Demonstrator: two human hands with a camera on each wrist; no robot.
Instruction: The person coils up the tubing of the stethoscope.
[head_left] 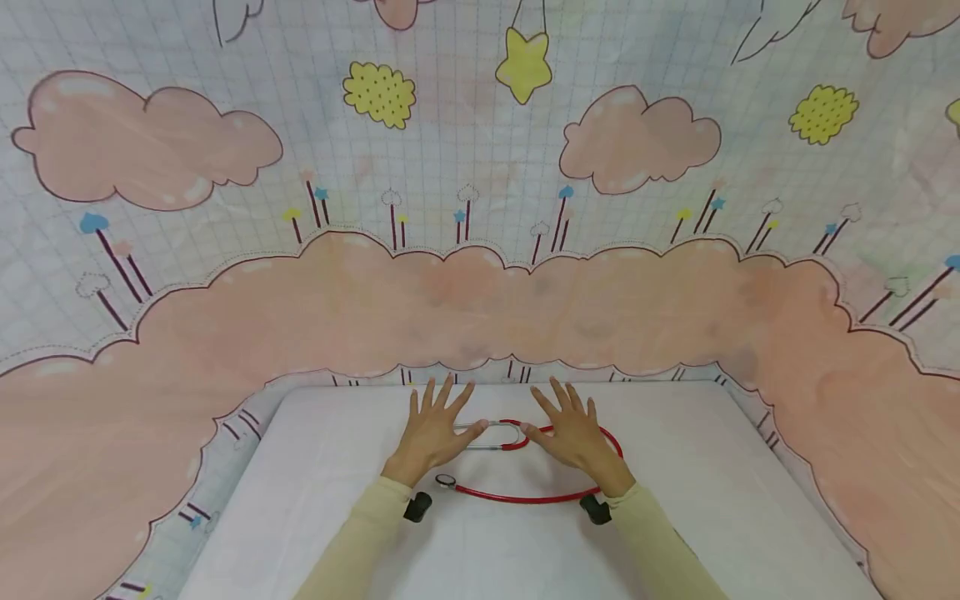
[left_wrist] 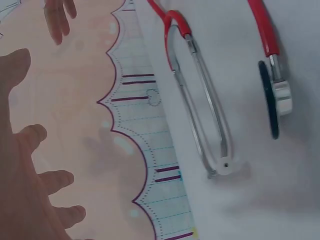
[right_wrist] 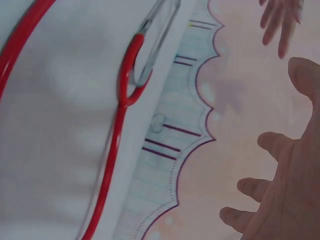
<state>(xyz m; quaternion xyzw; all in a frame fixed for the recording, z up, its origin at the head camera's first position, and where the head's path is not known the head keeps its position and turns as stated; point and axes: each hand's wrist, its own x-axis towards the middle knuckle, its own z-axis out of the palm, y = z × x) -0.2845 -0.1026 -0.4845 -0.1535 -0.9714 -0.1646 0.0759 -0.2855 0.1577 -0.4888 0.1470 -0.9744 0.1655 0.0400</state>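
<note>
A stethoscope with red tubing (head_left: 525,500) lies on the white table, its tube bent in a wide loop to the right. Its metal ear tubes (left_wrist: 202,100) point left, and the round chest piece (head_left: 446,481) lies nearer the front. Above the ear tubes hovers my left hand (head_left: 435,432), fingers straight and spread, holding nothing. My right hand (head_left: 573,433) is likewise spread, over the tubing on the right side. In both wrist views the hands appear apart from the stethoscope. Parts of the ear tubes and tubing are hidden behind the hands in the head view.
The white tabletop (head_left: 300,500) extends to both sides and toward the front. Behind it hangs a patterned cloth (head_left: 480,308) with clouds and stars, which also shows along the table's left and right edges. A black wrist device (head_left: 417,507) sits at each wrist.
</note>
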